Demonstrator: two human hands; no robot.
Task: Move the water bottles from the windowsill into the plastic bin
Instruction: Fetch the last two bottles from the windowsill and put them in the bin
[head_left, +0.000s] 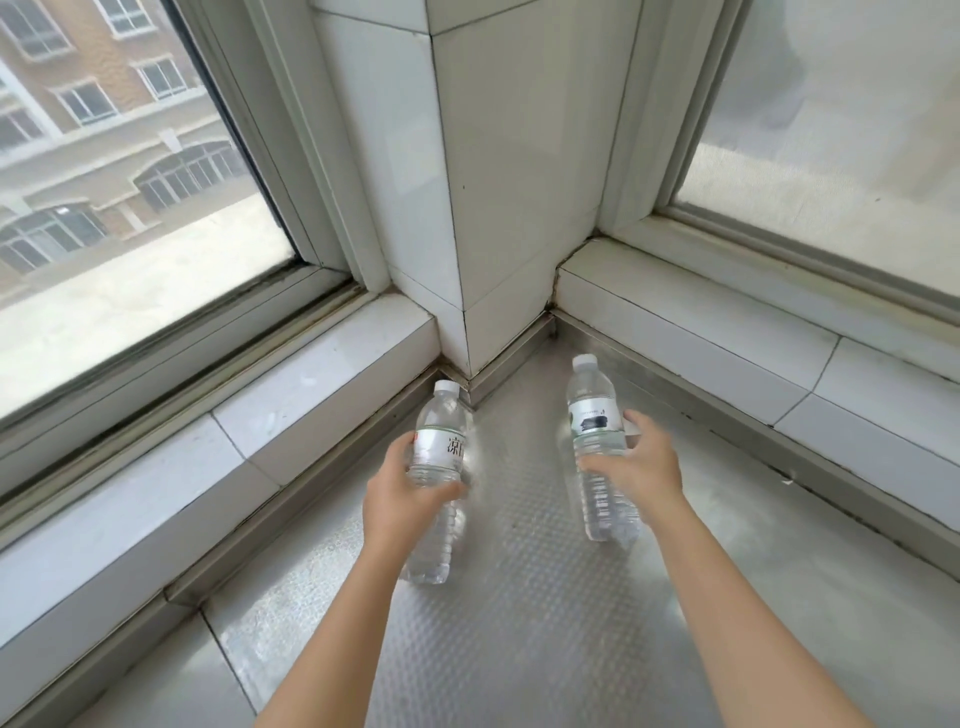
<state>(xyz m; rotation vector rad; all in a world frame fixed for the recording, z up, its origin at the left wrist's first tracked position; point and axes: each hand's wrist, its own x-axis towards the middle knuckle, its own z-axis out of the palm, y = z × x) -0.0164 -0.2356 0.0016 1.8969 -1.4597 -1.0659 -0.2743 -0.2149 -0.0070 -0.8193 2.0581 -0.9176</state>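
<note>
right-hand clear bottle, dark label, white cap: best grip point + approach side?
Grip the clear plastic water bottle with the dark label at mid-body, just under the label, coming from its right side. It stands upright on the textured metal sill, and the right hand is already wrapping there.

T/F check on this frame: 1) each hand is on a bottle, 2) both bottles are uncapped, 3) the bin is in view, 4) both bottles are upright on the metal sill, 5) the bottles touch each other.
1) True: left hand wraps the left bottle; right hand is curled round the right bottle, though how tight that grip is can't be told.
2) False: both carry white caps.
3) False: no bin shows.
4) True: both stand on the sill.
5) False: bare sill shows between them.
</note>
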